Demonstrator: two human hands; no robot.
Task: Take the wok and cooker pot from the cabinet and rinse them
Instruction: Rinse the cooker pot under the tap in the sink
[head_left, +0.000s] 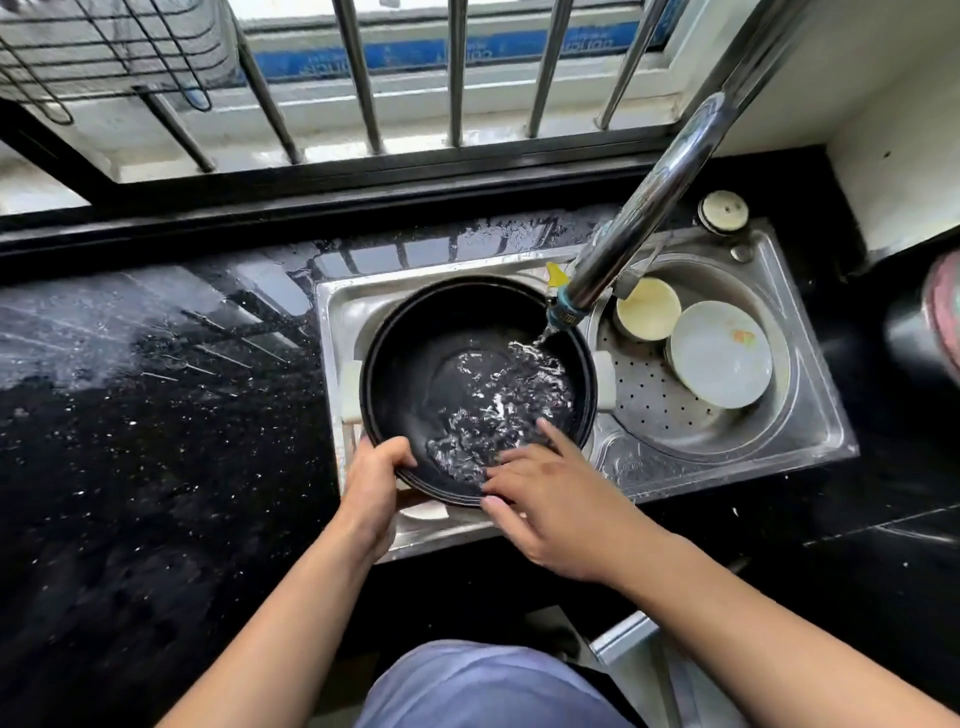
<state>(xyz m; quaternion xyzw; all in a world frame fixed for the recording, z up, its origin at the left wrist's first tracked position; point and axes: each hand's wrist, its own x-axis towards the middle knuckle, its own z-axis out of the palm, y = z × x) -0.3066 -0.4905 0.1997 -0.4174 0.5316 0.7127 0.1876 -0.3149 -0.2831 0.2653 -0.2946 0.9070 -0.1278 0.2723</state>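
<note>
Under the tap (644, 208), our left hand (376, 480) grips the pot (415, 364)'s near rim; our right hand (550, 499), fingers spread, rubs inside.

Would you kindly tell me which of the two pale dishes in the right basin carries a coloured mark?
The larger white plate, nearer the person; the smaller cream bowl beside the faucet is plain.

Setting: home kitchen. Evidence: stainless double-bowl sink (810, 415) set into a wet black speckled tabletop (156, 415), chrome tap (660, 192) running, white dishes (719, 353) in the right bowl. Barred window (363, 78) directly behind the sink.
</note>
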